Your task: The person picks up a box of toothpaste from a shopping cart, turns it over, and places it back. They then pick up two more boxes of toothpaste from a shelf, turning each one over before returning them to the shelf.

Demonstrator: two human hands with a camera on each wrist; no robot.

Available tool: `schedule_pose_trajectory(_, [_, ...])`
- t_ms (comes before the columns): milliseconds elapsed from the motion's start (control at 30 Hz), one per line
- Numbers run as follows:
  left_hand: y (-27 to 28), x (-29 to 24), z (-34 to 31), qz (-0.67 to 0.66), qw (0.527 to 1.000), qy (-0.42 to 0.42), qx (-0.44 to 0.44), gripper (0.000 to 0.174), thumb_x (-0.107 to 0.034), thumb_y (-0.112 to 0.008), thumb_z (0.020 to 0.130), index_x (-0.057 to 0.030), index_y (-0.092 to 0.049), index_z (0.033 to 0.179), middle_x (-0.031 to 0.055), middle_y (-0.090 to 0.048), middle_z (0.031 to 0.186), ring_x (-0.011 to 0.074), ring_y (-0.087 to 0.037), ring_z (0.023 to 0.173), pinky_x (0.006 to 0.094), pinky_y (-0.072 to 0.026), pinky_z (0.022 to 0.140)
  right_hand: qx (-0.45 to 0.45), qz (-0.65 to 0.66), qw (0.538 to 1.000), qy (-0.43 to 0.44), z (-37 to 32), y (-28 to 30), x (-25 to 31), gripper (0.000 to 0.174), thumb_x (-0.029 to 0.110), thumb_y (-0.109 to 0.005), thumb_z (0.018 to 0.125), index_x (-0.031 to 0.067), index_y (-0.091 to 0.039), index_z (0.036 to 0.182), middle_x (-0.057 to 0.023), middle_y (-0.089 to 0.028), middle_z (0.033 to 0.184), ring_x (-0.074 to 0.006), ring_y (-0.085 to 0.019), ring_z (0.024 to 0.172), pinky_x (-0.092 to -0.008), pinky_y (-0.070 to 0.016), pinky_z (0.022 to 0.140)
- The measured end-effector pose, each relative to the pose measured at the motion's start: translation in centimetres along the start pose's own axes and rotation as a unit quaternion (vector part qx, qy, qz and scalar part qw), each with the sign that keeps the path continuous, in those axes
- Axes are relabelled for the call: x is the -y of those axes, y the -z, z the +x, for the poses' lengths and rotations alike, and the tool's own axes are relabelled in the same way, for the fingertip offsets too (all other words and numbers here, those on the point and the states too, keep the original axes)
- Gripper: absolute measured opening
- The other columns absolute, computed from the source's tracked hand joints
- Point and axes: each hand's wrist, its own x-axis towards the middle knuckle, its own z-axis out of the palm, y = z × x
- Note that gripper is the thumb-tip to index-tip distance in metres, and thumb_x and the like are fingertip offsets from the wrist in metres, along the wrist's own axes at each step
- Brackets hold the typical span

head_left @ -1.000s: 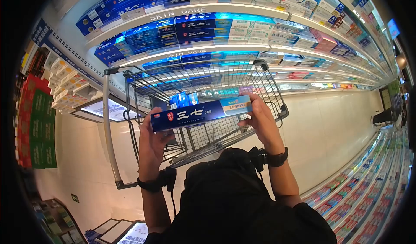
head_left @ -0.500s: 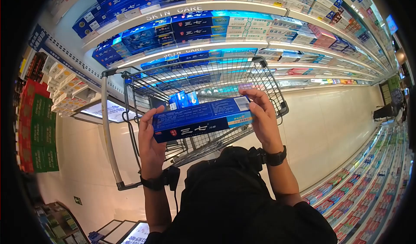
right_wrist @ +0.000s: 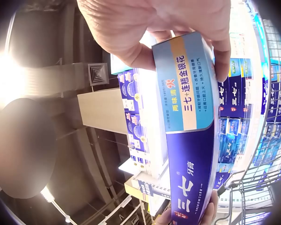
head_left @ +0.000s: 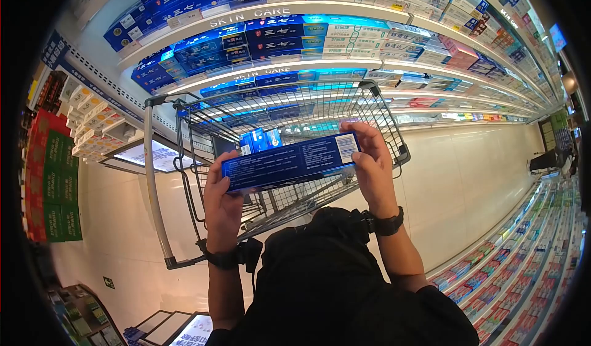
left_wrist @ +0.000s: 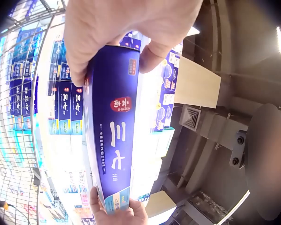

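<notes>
A long dark blue toothpaste box [head_left: 289, 161] is held level between both hands, over the shopping cart. Its back panel, with small white print and a barcode at the right end, faces the head camera. My left hand [head_left: 223, 201] grips the left end with thumb and fingers, and my right hand [head_left: 374, 171] pinches the barcode end. In the left wrist view the front of the toothpaste box [left_wrist: 113, 122] shows a red logo and white characters. The right wrist view shows the light blue end panel of the toothpaste box [right_wrist: 183, 84] under the right hand [right_wrist: 164, 23].
The wire shopping cart [head_left: 394, 121] stands in front of the shelves, with a small blue box [head_left: 261, 141] in it. Shelves [head_left: 345, 9] full of toothpaste boxes run along the far side. More stocked shelves [head_left: 517, 260] line the right. Green and red cartons [head_left: 60, 186] are stacked at the left.
The toothpaste box has been rolled in both hands, from its front panel facing the head camera to its printed back with the barcode. The cart has stayed about where it was.
</notes>
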Motion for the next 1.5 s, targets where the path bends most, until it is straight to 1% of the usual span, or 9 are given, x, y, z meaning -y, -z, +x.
schedule_pose_trajectory(400, [-1.3,-1.8,1.8,0.035,0.998,0.046,0.012,0.046,-0.025,-0.049,0.095,-0.0013,-0.040,0.134,0.0109,-0.054,0.124,0.0186,-0.052,0.114,0.0359,-0.0409,0.098,-0.020,0.015,0.999,0.035,3.1,-0.6,0.9,0.038,-0.002,-0.045,0.087,-0.0001,-0.047,0.125,-0.0136,-0.056,0.126,-0.0178,-0.053,0.115,-0.0299,-0.0396,0.101])
schedule_pose_trajectory(500, [-1.7,-1.4,1.7,-0.017,0.999,0.047,-0.007,0.036,-0.018,-0.048,0.096,-0.0010,-0.044,0.128,0.0108,-0.058,0.114,0.0170,-0.061,0.099,0.0332,-0.0519,0.087,-0.028,0.002,0.999,0.043,3.6,-0.5,1.4,0.038,0.000,-0.046,0.087,-0.0001,-0.047,0.125,-0.0144,-0.056,0.126,-0.0189,-0.053,0.115,-0.0302,-0.0397,0.101])
schedule_pose_trajectory(733, [-0.2,0.1,0.7,0.016,0.992,0.125,0.003,0.049,-0.032,-0.050,0.097,-0.0023,-0.039,0.136,0.0111,-0.055,0.121,0.0221,-0.056,0.111,0.0367,-0.0509,0.090,-0.029,-0.037,0.998,0.051,4.4,0.2,1.4,0.037,0.001,-0.050,0.086,-0.0004,-0.050,0.123,-0.0155,-0.056,0.126,-0.0224,-0.052,0.120,-0.0333,-0.0393,0.102])
schedule_pose_trajectory(767, [-0.2,0.2,0.7,0.020,0.992,0.125,0.004,0.050,-0.032,-0.050,0.098,-0.0033,-0.038,0.137,0.0104,-0.054,0.120,0.0217,-0.057,0.109,0.0354,-0.0540,0.084,-0.027,-0.042,0.997,0.052,4.5,0.2,1.4,0.038,0.001,-0.051,0.085,-0.0004,-0.050,0.123,-0.0156,-0.056,0.126,-0.0226,-0.052,0.119,-0.0335,-0.0393,0.103])
schedule_pose_trajectory(1067, [-0.7,0.1,0.5,0.030,0.993,0.115,-0.007,0.048,-0.024,-0.053,0.096,-0.0059,-0.037,0.138,0.0084,-0.053,0.117,0.0181,-0.058,0.101,0.0305,-0.0548,0.080,-0.009,-0.021,0.996,0.086,4.5,0.4,1.3,0.038,0.008,-0.058,0.087,-0.0004,-0.050,0.123,-0.0155,-0.057,0.124,-0.0235,-0.053,0.119,-0.0341,-0.0399,0.102])
schedule_pose_trajectory(1267, [-0.6,0.3,0.4,0.052,0.997,0.037,-0.039,0.034,-0.019,-0.054,0.095,-0.0074,-0.044,0.126,0.0088,-0.053,0.115,0.0178,-0.058,0.100,0.0319,-0.0546,0.082,-0.064,0.055,0.996,0.024,3.5,1.4,-1.1,0.049,0.029,-0.057,0.093,0.0011,-0.043,0.131,-0.0163,-0.054,0.125,-0.0224,-0.054,0.116,-0.0326,-0.0492,0.090])
schedule_pose_trajectory(1333, [-0.5,0.3,0.5,0.038,0.998,-0.017,-0.039,0.032,-0.007,-0.055,0.092,-0.0064,-0.046,0.123,0.0106,-0.055,0.116,0.0184,-0.059,0.101,0.0332,-0.0540,0.086,-0.093,0.081,0.992,-0.021,2.9,1.1,-1.7,0.054,0.036,-0.055,0.094,0.0023,-0.039,0.134,-0.0168,-0.053,0.126,-0.0224,-0.054,0.114,-0.0342,-0.0525,0.086])
schedule_pose_trajectory(1367, [-0.4,0.3,0.5,0.031,0.998,-0.045,-0.040,0.032,-0.001,-0.056,0.091,-0.0060,-0.047,0.121,0.0115,-0.055,0.116,0.0187,-0.059,0.101,0.0339,-0.0537,0.088,-0.095,0.068,0.992,-0.041,2.5,1.5,-2.6,0.060,0.042,-0.053,0.094,0.0034,-0.036,0.137,-0.0186,-0.053,0.125,-0.0253,-0.054,0.115,-0.0404,-0.0547,0.086])
schedule_pose_trajectory(1500, [-0.3,0.9,0.7,0.227,0.946,-0.233,0.011,0.039,0.003,-0.065,0.083,-0.0052,-0.050,0.118,0.0145,-0.054,0.120,0.0249,-0.056,0.110,0.0356,-0.0508,0.093,-0.022,0.180,0.975,-0.131,1.7,0.2,-3.0,0.063,0.044,-0.053,0.094,0.0032,-0.033,0.138,-0.0215,-0.052,0.127,-0.0307,-0.054,0.116,-0.0470,-0.0551,0.086])
